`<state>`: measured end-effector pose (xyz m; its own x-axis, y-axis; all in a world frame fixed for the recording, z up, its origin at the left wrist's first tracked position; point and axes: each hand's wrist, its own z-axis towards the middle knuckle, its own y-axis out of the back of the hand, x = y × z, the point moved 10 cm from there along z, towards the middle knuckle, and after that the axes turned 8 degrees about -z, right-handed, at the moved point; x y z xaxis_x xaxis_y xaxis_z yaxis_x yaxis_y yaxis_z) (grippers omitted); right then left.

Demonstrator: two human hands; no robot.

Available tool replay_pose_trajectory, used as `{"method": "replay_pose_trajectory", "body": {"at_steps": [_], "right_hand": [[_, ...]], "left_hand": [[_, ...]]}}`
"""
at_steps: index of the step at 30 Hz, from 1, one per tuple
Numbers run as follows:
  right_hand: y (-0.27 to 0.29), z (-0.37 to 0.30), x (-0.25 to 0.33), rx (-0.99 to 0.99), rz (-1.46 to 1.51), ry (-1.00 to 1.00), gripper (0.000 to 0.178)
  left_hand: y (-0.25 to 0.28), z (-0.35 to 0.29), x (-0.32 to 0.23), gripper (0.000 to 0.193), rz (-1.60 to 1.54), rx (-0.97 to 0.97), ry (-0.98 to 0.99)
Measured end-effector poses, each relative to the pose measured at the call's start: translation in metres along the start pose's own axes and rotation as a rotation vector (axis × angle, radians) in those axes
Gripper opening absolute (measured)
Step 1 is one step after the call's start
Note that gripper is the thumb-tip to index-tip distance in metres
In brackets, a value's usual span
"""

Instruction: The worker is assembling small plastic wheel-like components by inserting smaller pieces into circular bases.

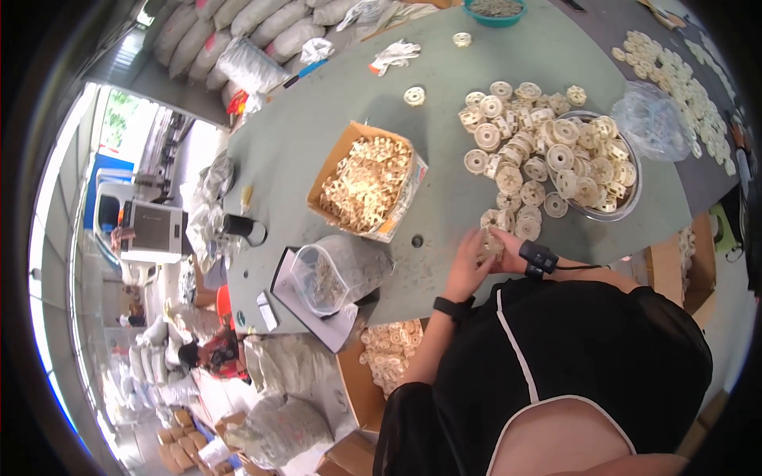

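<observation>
Close to the table's near edge, my left hand and my right hand meet around a cream plastic wheel-shaped part. Fingers of both hands are closed on it and partly hide it; the left fingers are slightly blurred. Just beyond my hands begins a loose pile of similar round cream parts. The pile runs up to a round metal bowl heaped with more of them. Left of my hands stands an open cardboard box full of small cream plastic pieces.
A clear plastic tub with small parts rests on a clipboard at the near left. A plastic bag lies beside the bowl. Gloves and a teal basin are farther back. Below the edge sits a carton of parts.
</observation>
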<state>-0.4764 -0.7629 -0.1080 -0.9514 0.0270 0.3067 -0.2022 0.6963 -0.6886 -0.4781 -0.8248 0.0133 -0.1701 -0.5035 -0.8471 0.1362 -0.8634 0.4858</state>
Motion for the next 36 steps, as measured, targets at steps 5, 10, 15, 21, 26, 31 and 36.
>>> {"method": "replay_pose_trajectory", "body": {"at_steps": [5, 10, 15, 21, 26, 31, 36], "right_hand": [[0.025, -0.005, 0.008, -0.078, -0.054, 0.033, 0.034], [0.067, -0.005, 0.036, -0.285, -0.210, 0.206, 0.039], [0.111, -0.033, 0.088, -0.603, -0.314, 0.409, 0.042], [0.122, -0.025, 0.083, -0.528, -0.186, 0.355, 0.039], [0.131, -0.021, 0.089, -0.513, -0.190, 0.345, 0.039], [0.141, -0.024, 0.100, -0.567, -0.086, 0.357, 0.039], [0.147, -0.006, 0.099, -0.522, -0.041, 0.330, 0.040]], "left_hand": [[-0.030, 0.011, 0.022, 0.039, -0.066, 0.051, 0.165], [-0.041, 0.027, 0.019, 0.032, 0.134, 0.041, 0.156], [-0.002, 0.044, 0.104, 0.026, -0.107, -0.108, 0.451], [0.165, 0.108, 0.134, 0.011, -0.527, -0.660, 0.366], [0.215, 0.131, 0.113, 0.052, 0.425, -0.701, 0.170], [0.150, 0.149, 0.131, 0.073, 0.822, -0.295, 0.261], [0.182, 0.185, 0.159, 0.074, 0.804, -0.220, 0.325]]}}
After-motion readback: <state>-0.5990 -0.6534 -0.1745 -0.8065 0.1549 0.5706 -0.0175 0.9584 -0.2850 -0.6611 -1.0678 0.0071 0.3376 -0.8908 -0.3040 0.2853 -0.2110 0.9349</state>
